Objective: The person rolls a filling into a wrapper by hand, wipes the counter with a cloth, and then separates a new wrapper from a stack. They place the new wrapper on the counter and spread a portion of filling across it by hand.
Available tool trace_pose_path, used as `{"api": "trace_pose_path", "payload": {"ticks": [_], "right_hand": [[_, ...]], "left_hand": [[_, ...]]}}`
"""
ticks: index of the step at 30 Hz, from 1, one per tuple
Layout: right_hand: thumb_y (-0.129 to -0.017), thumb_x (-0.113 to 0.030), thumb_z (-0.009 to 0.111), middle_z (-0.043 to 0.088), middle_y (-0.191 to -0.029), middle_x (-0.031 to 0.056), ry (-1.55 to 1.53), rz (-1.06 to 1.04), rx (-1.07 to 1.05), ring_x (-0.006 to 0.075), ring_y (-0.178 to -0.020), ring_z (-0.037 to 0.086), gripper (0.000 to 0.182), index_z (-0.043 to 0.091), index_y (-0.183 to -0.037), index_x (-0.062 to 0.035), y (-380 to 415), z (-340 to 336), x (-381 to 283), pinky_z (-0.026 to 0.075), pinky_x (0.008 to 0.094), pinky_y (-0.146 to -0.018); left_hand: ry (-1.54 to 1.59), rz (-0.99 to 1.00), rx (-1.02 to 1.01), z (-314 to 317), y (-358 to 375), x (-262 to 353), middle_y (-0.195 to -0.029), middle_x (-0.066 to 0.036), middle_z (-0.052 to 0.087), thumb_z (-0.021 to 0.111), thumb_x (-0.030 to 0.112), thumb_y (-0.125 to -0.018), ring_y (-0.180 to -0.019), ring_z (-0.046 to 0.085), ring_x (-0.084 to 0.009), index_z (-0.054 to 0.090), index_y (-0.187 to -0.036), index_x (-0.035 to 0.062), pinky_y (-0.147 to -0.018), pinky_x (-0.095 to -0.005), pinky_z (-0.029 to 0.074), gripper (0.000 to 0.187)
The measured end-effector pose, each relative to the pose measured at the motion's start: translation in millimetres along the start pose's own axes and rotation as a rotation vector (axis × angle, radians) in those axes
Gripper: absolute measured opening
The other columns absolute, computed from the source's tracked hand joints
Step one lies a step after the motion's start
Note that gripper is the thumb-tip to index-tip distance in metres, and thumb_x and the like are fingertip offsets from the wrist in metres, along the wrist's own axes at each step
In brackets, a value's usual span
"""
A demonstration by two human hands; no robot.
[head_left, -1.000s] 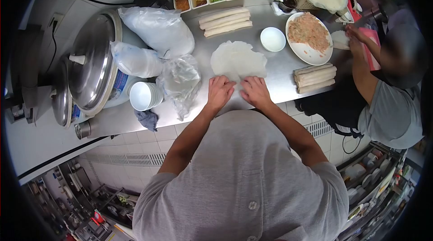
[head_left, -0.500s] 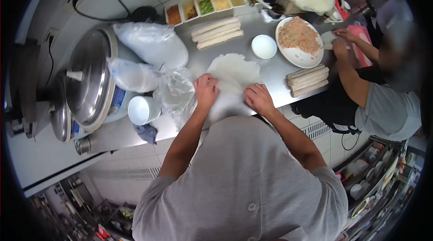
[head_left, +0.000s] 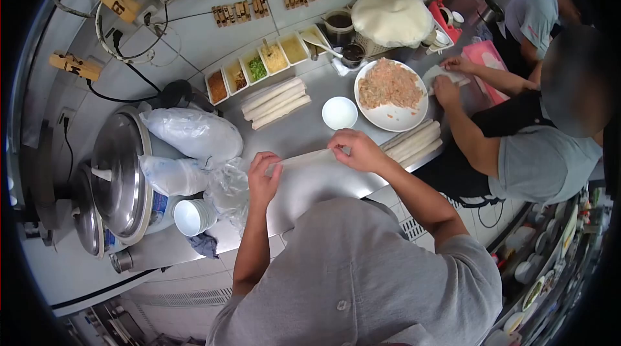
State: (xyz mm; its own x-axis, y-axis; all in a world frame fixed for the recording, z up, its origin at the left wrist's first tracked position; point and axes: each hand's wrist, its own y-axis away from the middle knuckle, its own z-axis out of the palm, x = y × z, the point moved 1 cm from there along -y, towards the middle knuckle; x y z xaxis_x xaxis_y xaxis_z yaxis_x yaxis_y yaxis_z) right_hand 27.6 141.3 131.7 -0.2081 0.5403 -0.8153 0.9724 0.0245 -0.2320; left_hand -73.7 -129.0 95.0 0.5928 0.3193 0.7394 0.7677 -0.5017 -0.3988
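Observation:
A thin, pale rolled wrapper (head_left: 307, 157) stretches between my two hands above the steel counter (head_left: 310, 187). My left hand (head_left: 264, 176) pinches its left end, and my right hand (head_left: 356, 150) grips the right end from above with bent fingers. Just beyond, a stack of long white rolls (head_left: 277, 102) lies on the counter, with a small white bowl (head_left: 339, 113) to its right. Close to my right forearm is a second stack of rolls (head_left: 417, 143), partly covered by the arm. Behind it stands a white oval plate (head_left: 406, 124) holding a pinkish shredded filling (head_left: 388, 86).
Bags (head_left: 191, 132), stacked white cups (head_left: 193, 218) and large lidded pots (head_left: 119, 178) crowd the left. Condiment tubs (head_left: 257, 67) and a mound of pale wrappers (head_left: 392, 14) line the back. At right, a co-worker's hands (head_left: 446, 87) handle a wrapper beside a pink tray (head_left: 485, 61).
The flat round wrapper sheet on the counter is now a narrow roll, held between both hands. My hands have come up off the counter and spread farther apart. The camera view has shifted.

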Motion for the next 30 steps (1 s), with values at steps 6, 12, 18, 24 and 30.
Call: {"api": "trace_pose_path", "payload": {"ticks": [6,12,18,24,30], "right_hand": [[-0.082,-0.004,0.063,0.066,-0.089,0.0105,-0.006,-0.080,-0.074,0.0300,-0.085,0.065,0.010,0.067,-0.091,-0.0038,-44.8,-15.2,14.3,0.053,0.0400,-0.076],[-0.081,-0.003,0.064,0.066,-0.091,0.0102,0.005,-0.222,-0.037,0.0305,-0.089,0.064,0.007,0.065,-0.088,-0.0043,-39.3,-9.1,18.2,0.052,0.0412,-0.079],[-0.076,-0.002,0.065,0.059,-0.093,0.0088,0.088,-0.186,-0.162,0.0304,-0.091,0.059,0.009,0.065,-0.085,-0.0063,36.7,47.7,78.1,0.050,0.0411,-0.077],[-0.069,0.003,0.070,0.056,-0.089,0.0087,0.179,-0.178,-0.058,0.0284,-0.088,0.057,0.018,0.068,-0.083,-0.0083,75.3,70.3,90.7,0.049,0.0394,-0.073],[-0.072,0.001,0.069,0.057,-0.089,0.0097,0.184,-0.150,-0.103,0.0297,-0.087,0.058,0.017,0.069,-0.086,-0.0073,81.8,70.1,96.7,0.050,0.0411,-0.073]], "left_hand": [[0.022,-0.051,0.075,-7.1,-19.8,10.6,-0.097,-0.014,0.065,0.070,-0.004,-0.074,-0.090,0.065,-0.0300,0.068,-0.092,0.0011,-0.080,-0.0354,0.051,0.019],[-0.028,-0.127,0.107,-7.7,7.9,24.4,-0.099,-0.012,0.066,0.071,-0.003,-0.072,-0.093,0.064,-0.0313,0.069,-0.093,0.0033,-0.082,-0.0371,0.051,0.022],[-0.318,-0.144,-0.048,42.4,98.9,-3.4,-0.105,-0.005,0.063,0.076,0.004,-0.066,-0.101,0.059,-0.0278,0.072,-0.092,0.0119,-0.086,-0.0422,0.045,0.027],[-0.420,-0.204,-0.065,71.4,134.6,-8.2,-0.104,-0.004,0.060,0.075,0.005,-0.069,-0.101,0.057,-0.0259,0.073,-0.093,0.0126,-0.089,-0.0412,0.042,0.025],[-0.429,-0.195,-0.094,62.9,136.9,-3.4,-0.102,-0.004,0.060,0.074,0.007,-0.072,-0.100,0.057,-0.0254,0.073,-0.093,0.0133,-0.090,-0.0414,0.042,0.022]]}}
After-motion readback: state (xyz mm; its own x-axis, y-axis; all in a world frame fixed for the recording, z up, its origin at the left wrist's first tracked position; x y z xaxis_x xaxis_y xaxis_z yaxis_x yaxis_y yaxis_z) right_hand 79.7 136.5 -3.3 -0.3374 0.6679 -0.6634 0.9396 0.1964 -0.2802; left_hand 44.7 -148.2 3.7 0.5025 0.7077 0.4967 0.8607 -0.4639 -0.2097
